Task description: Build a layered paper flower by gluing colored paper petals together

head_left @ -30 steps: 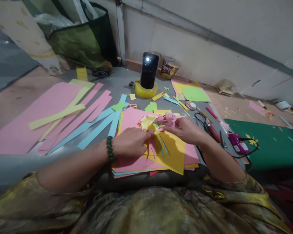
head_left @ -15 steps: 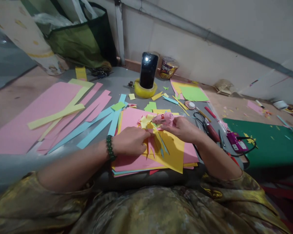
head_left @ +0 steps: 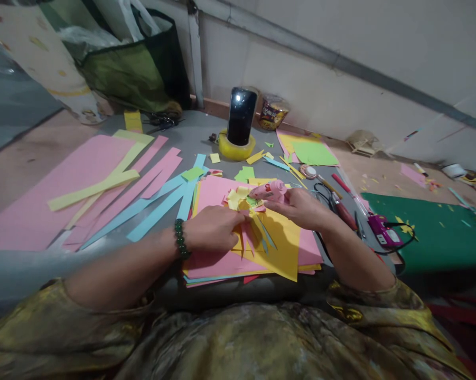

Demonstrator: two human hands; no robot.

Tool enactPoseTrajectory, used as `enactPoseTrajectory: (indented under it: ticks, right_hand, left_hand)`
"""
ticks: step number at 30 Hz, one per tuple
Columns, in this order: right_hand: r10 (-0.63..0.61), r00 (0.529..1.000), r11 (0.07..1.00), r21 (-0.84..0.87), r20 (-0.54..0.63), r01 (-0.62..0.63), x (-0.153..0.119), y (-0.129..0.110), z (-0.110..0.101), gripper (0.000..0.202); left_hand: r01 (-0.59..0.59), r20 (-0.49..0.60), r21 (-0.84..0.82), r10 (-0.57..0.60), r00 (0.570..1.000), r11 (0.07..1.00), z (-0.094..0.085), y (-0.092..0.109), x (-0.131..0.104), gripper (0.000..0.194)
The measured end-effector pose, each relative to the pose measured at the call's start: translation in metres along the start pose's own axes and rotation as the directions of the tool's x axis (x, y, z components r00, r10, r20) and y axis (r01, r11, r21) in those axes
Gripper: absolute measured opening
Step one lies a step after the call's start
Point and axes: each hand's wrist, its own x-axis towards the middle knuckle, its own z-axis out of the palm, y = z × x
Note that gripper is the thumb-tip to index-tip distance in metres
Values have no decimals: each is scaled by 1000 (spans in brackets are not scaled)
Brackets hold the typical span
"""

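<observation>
My right hand [head_left: 305, 208] is wrapped round a pink glue bottle [head_left: 271, 191], tilted with its narrow tip pointing left and down. The tip is over a paper flower [head_left: 238, 198] of pale yellow pieces; whether it touches cannot be seen. My left hand [head_left: 214, 229], with a green bead bracelet [head_left: 179, 239] at the wrist, is closed with its fingertips at the flower's near edge, pinching it. Narrow pink and bluish paper strips [head_left: 248, 237] spread towards me from there. Beneath lie a yellow sheet [head_left: 283, 253] and a stack of coloured paper [head_left: 210, 266].
Paper strips [head_left: 158, 211] and a large pink sheet [head_left: 91, 163] lie left. Behind the stack, a phone [head_left: 241, 116] stands in a yellow tape roll [head_left: 235, 150]. On the right are a cable, tools [head_left: 343, 211], a purple power socket [head_left: 384, 230] and a green mat [head_left: 439, 237].
Both hands stay at nearly the same spot over the flower. The glue bottle has shifted very slightly to the right in view. The rest looks the same.
</observation>
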Motion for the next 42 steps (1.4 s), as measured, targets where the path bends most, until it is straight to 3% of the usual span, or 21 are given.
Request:
enactPoseTrajectory:
  ticks: [13, 27, 42]
  right_hand:
    - [12, 1000, 1000, -13, 19, -12, 1, 0, -1, 43]
    - [18, 999, 994, -110, 42, -13, 1, -7, -7, 47]
    - [23, 1000, 1000, -3, -1, -23, -11, 2, -6, 48]
  left_hand:
    - [2, 11, 10, -3, 1000, 1000, -1, 0, -1, 50]
    - [24, 26, 18, -24, 999, 1000, -2, 2, -1, 39]
    - [5, 17, 6, -5, 1000, 1000, -2, 2, -2, 40]
